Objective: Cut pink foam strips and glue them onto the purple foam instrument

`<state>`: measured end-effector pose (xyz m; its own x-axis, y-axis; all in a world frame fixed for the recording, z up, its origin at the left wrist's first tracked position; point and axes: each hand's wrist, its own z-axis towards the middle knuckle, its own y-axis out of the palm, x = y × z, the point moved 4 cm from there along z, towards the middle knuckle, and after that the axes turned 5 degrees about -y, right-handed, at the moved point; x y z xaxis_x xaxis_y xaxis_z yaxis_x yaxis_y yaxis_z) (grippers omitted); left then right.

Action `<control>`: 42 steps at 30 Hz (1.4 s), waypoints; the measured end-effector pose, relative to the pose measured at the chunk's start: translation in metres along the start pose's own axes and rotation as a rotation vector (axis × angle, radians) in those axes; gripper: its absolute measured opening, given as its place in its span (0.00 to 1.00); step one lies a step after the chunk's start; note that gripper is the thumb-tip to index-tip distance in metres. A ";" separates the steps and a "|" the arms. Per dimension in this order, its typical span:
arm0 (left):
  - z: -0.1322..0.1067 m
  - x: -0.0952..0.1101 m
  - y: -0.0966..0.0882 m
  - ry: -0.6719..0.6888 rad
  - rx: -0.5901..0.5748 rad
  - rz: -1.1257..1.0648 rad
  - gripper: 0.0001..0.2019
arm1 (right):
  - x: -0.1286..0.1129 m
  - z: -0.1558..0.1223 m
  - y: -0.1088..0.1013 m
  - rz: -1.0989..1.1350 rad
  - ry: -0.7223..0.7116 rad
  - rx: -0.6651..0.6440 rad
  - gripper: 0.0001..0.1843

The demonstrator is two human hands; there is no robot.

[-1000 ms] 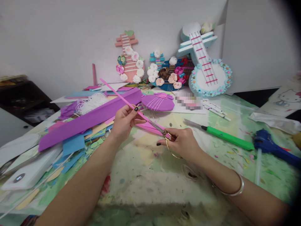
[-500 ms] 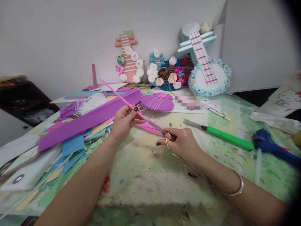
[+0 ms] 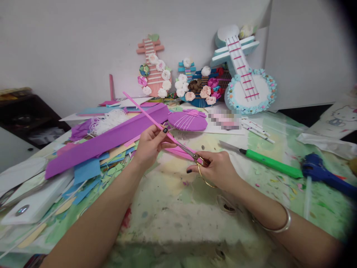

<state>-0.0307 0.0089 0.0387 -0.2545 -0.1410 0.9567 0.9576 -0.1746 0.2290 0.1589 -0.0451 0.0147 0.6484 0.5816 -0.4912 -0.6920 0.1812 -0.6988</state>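
Observation:
Between thumb and fingers, my left hand (image 3: 152, 145) pinches a long thin pink strip (image 3: 141, 110) that slants up toward the back left. My right hand (image 3: 219, 167) is closed around gold-handled scissors (image 3: 187, 150), whose blades point left along the strip, close to my left fingers. How far the blades are apart is hard to make out. Under the blades hangs more pink paper (image 3: 178, 152). Just behind my hands lies a purple lute-shaped craft piece (image 3: 187, 121) with white strings. A long folded sheet of purple paper (image 3: 106, 139) stretches to the left.
Right of my hands lie a green-handled knife (image 3: 270, 162) and a blue glue gun (image 3: 314, 167). Decorated instrument models, including a large white one (image 3: 248, 89), lean on the wall. Paper scraps (image 3: 86, 167), white string (image 3: 108, 122) and a white device (image 3: 36, 203) cover the left side.
My left hand and the pink strip have shifted slightly to the right, nearer the scissors. The right hand keeps its grip almost unmoved. The whole view has drifted a little.

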 end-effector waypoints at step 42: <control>-0.003 -0.002 0.006 0.011 -0.009 0.020 0.13 | -0.001 0.000 -0.001 -0.034 0.054 -0.025 0.22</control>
<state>-0.0246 0.0049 0.0379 -0.2366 -0.1549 0.9592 0.9614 -0.1802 0.2080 0.1591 -0.0455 0.0161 0.6877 0.5321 -0.4939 -0.6619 0.1800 -0.7276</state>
